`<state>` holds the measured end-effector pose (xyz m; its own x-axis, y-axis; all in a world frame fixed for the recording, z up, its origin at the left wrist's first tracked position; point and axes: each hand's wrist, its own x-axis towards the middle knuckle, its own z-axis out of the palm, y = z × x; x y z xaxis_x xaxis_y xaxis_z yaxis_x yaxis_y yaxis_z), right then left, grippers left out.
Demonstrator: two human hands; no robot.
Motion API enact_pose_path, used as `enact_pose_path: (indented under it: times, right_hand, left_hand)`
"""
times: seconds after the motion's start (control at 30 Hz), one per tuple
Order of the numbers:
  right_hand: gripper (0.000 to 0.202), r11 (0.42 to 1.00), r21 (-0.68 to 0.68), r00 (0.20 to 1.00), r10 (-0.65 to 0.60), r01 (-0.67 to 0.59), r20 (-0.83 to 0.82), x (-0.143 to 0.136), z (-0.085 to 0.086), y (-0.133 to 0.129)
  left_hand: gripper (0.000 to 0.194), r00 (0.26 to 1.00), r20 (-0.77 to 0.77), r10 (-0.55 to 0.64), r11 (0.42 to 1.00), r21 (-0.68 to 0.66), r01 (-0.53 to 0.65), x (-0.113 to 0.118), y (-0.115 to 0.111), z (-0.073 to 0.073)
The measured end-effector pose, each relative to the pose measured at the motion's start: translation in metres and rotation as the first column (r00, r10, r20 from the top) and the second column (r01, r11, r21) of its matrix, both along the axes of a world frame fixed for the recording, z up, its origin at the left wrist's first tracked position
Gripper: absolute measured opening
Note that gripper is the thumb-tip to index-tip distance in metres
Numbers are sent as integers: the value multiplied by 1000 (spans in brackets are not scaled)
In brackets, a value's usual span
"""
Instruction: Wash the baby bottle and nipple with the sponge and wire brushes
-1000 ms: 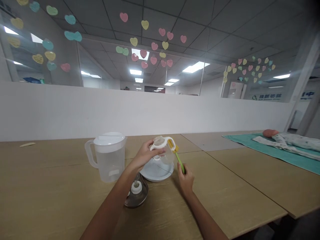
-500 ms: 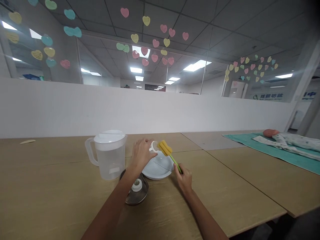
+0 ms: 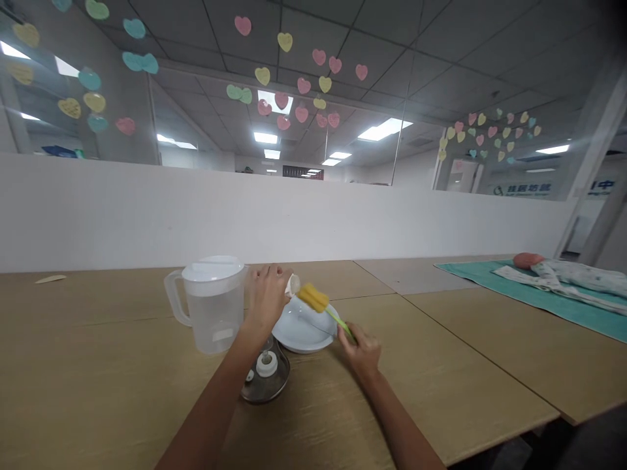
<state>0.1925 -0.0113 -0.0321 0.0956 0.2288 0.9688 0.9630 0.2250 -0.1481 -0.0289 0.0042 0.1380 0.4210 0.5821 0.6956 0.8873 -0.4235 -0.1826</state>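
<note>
My left hand (image 3: 268, 295) is closed around a small white cup-like piece (image 3: 292, 285), its round opening turned to the right. My right hand (image 3: 361, 349) grips the green handle of a brush with a yellow sponge head (image 3: 313, 297). The sponge is just right of the white piece's opening, above a white bowl (image 3: 306, 336). In front of the bowl, partly behind my left forearm, lies a metal tray (image 3: 268, 391) bearing a white ring with a clear nipple (image 3: 267, 364) and a smaller white piece.
A clear lidded pitcher (image 3: 215, 313) stands left of the bowl, its handle to the left. At the right lies a teal mat (image 3: 470, 275) with patterned cloth. A low white wall (image 3: 274, 215) runs behind the table.
My left hand has moved slightly left and turned the white piece. The sponge head has shifted left and tilted flatter, still close to the piece's opening.
</note>
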Motion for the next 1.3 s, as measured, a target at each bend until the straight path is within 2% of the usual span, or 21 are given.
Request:
enact_pose_path:
  times: [0.1,0.23,0.4,0.67,0.9,0.97,1.17,1.3]
  right_hand:
    - [29,997,53,995,-54,58,-86,1,0,1]
    - [24,999,-23,998,30,-28,64,1,-1,-1]
    - [20,1000,-2,993,11,-11,121,0,2,-7]
    - [20,1000,-14,988,23,-21,156,-3,3,-10]
    - [18,999,-31,972,24,-17,232,-7,2,-8]
    - [19,999,-34,972,44,-37,229,-7,3,-8]
    - [21,999,-29,983,51,-46,174,-4,5,-6]
    - [21,999,-33,982,47,-41,181,-2,4,-6]
  left_hand:
    - [33,1000,-22,17,1000,-3,-17,2,0,-1]
    - [29,993,-112,21,1000,-14,-23,9,-4,-3]
    - [29,983,-181,-5,1000,-26,0,17,-7,-7]
    - [23,972,-211,-108,992,-83,92,17,-2,-11]
    - [18,905,-288,-312,940,-234,250,43,-11,-24]
    - [19,895,-293,-338,930,-253,268,44,-10,-24]
    - [25,955,-212,-210,964,-208,166,14,6,-9]
    - [21,948,-253,-194,975,-159,157,16,2,-9]
